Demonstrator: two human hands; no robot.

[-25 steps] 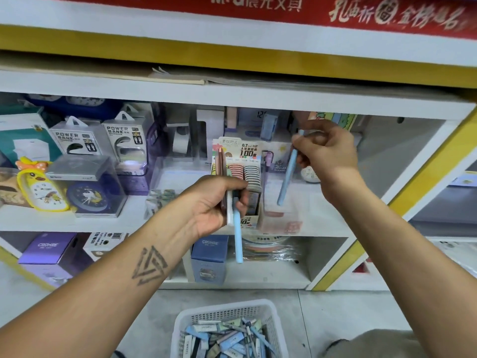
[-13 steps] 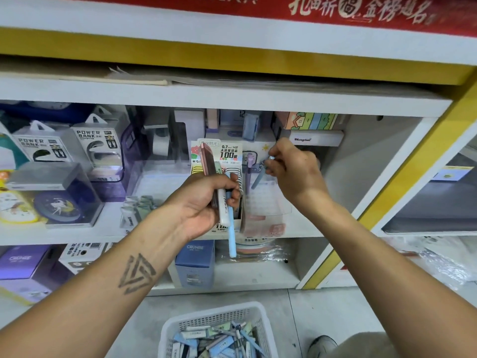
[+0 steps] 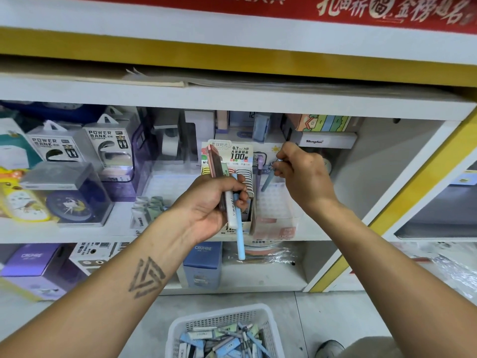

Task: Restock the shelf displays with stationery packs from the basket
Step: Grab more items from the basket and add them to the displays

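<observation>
Left hand (image 3: 216, 200) gripping a bunch of pens and packs (image 3: 233, 205) at the shelf (image 3: 77, 232), right hand (image 3: 302, 171) pinching a blue pen (image 3: 267, 183) over the clear holder (image 3: 278, 210), white basket (image 3: 222, 321) of packs on the floor below

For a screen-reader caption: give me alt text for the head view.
The right hand lowers a blue pen into a clear display holder on a shop shelf, while the left hand grips more stationery packs. A white basket of packs sits on the floor below.
</observation>
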